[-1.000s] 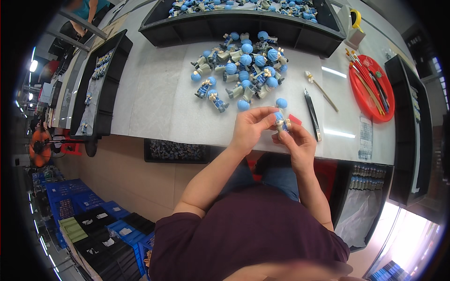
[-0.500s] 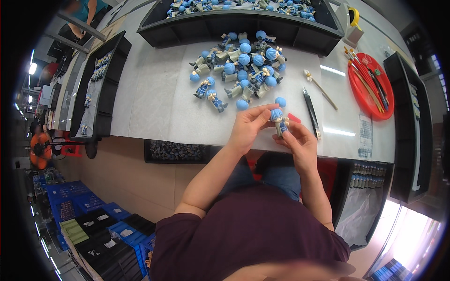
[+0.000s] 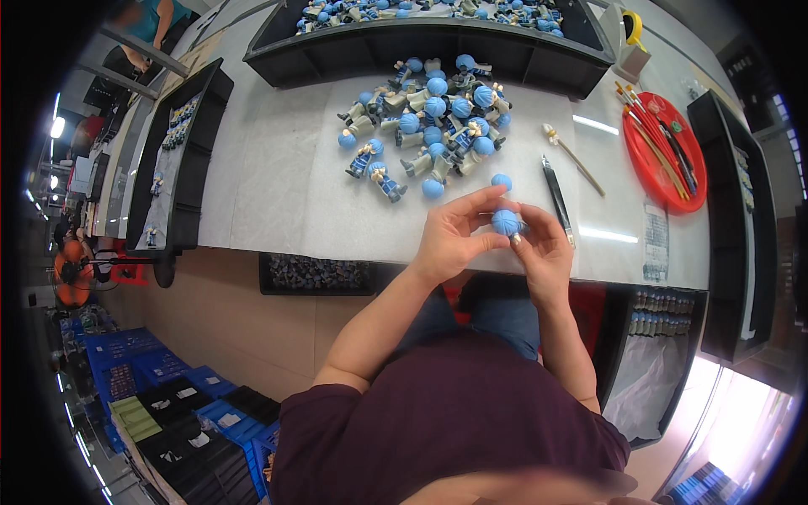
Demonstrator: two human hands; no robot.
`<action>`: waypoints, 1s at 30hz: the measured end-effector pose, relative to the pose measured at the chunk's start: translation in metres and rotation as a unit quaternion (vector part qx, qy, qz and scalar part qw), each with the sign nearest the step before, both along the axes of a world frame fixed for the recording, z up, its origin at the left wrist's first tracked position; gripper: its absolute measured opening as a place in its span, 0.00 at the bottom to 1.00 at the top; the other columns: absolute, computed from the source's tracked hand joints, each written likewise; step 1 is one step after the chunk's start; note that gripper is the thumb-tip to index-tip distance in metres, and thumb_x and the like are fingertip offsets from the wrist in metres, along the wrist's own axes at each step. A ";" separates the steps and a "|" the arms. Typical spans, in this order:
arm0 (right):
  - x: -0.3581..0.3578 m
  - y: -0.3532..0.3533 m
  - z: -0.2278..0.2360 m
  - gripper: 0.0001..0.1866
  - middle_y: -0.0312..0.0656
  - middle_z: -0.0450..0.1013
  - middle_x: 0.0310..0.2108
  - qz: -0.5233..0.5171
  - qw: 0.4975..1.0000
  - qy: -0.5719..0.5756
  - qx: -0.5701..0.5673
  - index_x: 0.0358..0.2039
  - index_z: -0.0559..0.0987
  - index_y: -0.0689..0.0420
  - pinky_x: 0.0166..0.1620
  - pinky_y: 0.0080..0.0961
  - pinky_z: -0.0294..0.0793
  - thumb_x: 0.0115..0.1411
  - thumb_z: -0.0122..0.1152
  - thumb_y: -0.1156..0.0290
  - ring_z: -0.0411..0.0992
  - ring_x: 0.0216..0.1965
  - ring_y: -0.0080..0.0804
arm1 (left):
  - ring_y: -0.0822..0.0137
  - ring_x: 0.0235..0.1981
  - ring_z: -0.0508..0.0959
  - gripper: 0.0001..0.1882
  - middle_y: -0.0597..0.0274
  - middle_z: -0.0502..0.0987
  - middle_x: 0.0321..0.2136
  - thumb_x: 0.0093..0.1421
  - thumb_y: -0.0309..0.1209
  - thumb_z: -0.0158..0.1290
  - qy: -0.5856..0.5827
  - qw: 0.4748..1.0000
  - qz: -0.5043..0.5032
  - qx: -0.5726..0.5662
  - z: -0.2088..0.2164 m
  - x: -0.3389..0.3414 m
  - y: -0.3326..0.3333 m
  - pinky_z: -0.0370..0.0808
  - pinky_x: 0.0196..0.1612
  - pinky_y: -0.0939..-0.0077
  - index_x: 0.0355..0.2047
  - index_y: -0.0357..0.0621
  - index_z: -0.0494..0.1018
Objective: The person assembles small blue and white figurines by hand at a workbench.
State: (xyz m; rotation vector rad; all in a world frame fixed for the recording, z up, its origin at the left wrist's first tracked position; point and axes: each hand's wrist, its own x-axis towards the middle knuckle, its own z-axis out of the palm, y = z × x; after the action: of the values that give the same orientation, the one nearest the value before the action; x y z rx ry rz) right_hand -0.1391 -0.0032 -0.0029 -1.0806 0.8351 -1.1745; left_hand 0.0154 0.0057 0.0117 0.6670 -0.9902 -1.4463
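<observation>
A small blue-haired figurine (image 3: pixel 505 222) is held between both hands above the table's near edge, its round blue head facing up and most of its body hidden by fingers. My left hand (image 3: pixel 454 231) pinches it from the left with thumb and forefinger. From the other side, my right hand (image 3: pixel 545 251) grips it, thumb pressed near a pale part. Just beyond the fingers lies a loose figurine (image 3: pixel 502 182), of which a blue head shows. Farther off, a heap of similar figurines (image 3: pixel 434 107) in blue, grey and cream covers the white sheet.
A long black tray (image 3: pixel 429 52) of figurines spans the back. To the right lie a black-handled craft knife (image 3: pixel 557 198), a stick with a pale tip (image 3: pixel 581 166) and a red dish (image 3: pixel 637 160) of brushes. Black trays flank the table; another person (image 3: pixel 156 25) works at far left.
The figurine has been turned in my fingers: its front showed before, and now the blue top of its head does. A red piece by my right hand is no longer visible.
</observation>
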 end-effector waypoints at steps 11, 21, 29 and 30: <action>0.000 0.004 0.006 0.23 0.42 0.66 0.43 -0.031 0.999 0.019 -0.021 0.45 0.66 0.63 0.46 0.22 0.70 0.47 0.58 0.87 0.65 0.47 0.28 | 0.63 0.48 0.70 0.30 0.49 0.68 0.47 0.48 0.11 0.49 -0.028 1.000 0.005 0.006 0.000 0.004 0.001 0.69 0.49 0.73 0.53 0.37 0.60; 0.002 0.010 0.001 0.22 0.43 0.67 0.41 -0.107 0.980 0.092 -0.138 0.42 0.68 0.63 0.43 0.23 0.71 0.45 0.61 0.85 0.67 0.43 0.27 | 0.65 0.48 0.69 0.24 0.53 0.69 0.46 0.52 0.15 0.48 -0.046 0.998 -0.009 0.044 -0.013 0.002 0.002 0.66 0.51 0.73 0.51 0.35 0.62; -0.001 0.013 0.001 0.22 0.43 0.69 0.38 -0.051 0.993 0.090 -0.062 0.42 0.68 0.64 0.42 0.20 0.71 0.46 0.63 0.81 0.69 0.41 0.26 | 0.73 0.36 0.73 0.20 0.59 0.74 0.37 0.54 0.22 0.52 -0.035 0.993 0.013 0.116 -0.011 0.004 0.005 0.72 0.40 0.79 0.48 0.36 0.66; -0.001 0.014 0.001 0.22 0.42 0.69 0.38 -0.043 0.993 0.100 -0.051 0.42 0.68 0.64 0.41 0.20 0.71 0.46 0.63 0.81 0.69 0.40 0.26 | 0.73 0.36 0.73 0.20 0.59 0.74 0.37 0.54 0.22 0.52 -0.035 0.992 0.014 0.116 -0.012 0.005 0.005 0.72 0.40 0.79 0.48 0.36 0.66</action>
State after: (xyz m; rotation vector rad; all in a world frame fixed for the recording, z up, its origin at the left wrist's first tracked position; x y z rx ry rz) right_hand -0.1400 0.0103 -0.0015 -1.2728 0.9928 -1.2044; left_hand 0.0201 0.0109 -0.0008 0.9030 -0.8694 -1.5369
